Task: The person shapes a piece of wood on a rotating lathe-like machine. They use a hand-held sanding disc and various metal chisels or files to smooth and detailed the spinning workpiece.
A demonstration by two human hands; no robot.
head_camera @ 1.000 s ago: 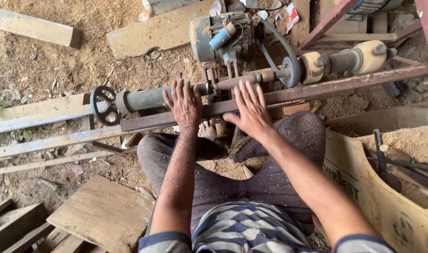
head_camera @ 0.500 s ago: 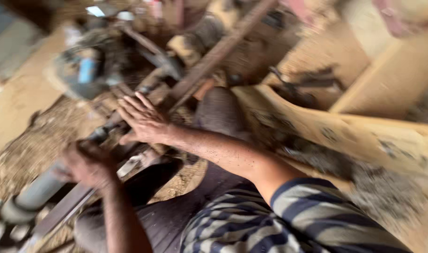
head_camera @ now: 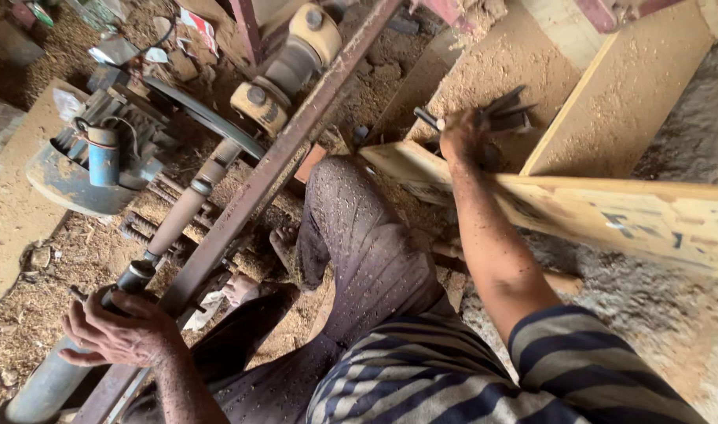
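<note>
I sit on the ground at a small wood lathe. A turned wooden spindle [head_camera: 188, 206] is mounted between the yellowish headstock [head_camera: 284, 67] and a grey tailstock tube [head_camera: 49, 382]. My left hand [head_camera: 119, 330] rests with spread fingers on the tailstock end, by the rusty steel rail [head_camera: 272, 177]. My right hand [head_camera: 463, 132] reaches over a wooden board's edge [head_camera: 579, 200] into a sawdust-filled box and closes around a bundle of dark metal chisels [head_camera: 500, 114].
An electric motor with a blue capacitor [head_camera: 100, 157] and a drive belt [head_camera: 198, 110] sits at the left. My bare foot [head_camera: 284, 247] lies under the rail. Sawdust covers the ground. A wooden plank [head_camera: 595, 94] walls the box at the right.
Both hands were flat on the lathe rail. My head has turned right, and my right hand has swung off the rail to the chisels in the box; the left hand stays at the tailstock.
</note>
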